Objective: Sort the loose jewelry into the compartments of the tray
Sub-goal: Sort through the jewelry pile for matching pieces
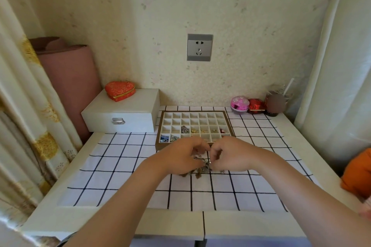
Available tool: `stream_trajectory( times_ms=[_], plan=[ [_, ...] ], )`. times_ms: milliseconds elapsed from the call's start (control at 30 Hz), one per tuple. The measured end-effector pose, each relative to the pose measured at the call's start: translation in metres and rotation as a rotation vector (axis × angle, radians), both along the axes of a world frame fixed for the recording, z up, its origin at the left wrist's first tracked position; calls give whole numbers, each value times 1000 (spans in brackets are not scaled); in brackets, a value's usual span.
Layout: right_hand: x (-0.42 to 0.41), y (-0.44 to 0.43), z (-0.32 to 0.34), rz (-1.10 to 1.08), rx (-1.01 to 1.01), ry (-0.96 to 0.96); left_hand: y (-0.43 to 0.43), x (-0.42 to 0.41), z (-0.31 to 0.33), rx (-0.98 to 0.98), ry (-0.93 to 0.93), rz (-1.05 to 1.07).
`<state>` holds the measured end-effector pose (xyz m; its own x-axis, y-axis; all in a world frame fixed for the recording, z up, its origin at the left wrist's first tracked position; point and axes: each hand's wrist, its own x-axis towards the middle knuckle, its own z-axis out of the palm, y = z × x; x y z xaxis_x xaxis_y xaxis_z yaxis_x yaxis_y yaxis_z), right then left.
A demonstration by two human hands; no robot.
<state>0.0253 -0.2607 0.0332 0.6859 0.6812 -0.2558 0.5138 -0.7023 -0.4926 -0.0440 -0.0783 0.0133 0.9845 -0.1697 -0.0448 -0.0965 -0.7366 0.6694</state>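
Where left hand (180,156) meets right hand (230,154), jewelry (202,170) mostly hidden — grips unclear.

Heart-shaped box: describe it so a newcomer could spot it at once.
From the grey wall socket, look down-left to the white rectangular case with a metal latch at the white table's back left. On its lid lies the orange-red, gold-patterned heart-shaped fabric box. Unlike the pink domed box and dark red box at back right, it sits raised on the case.
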Motion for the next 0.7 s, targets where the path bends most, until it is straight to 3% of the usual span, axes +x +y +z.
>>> stream_trajectory(
  times_ms=[100,233,467,700],
  plan=[
    [1,2,9,-116,267,76,-4,2,7,-340,86,91],
    [3,6,20,-274,620,255,2,3,20,-516,188,139],
    [12,12,26,-461,999,431,17,1,36,-447,131,166],
    [19,10,28,-522,995,440,38,-3,43,-227,53,248]
  ],
)
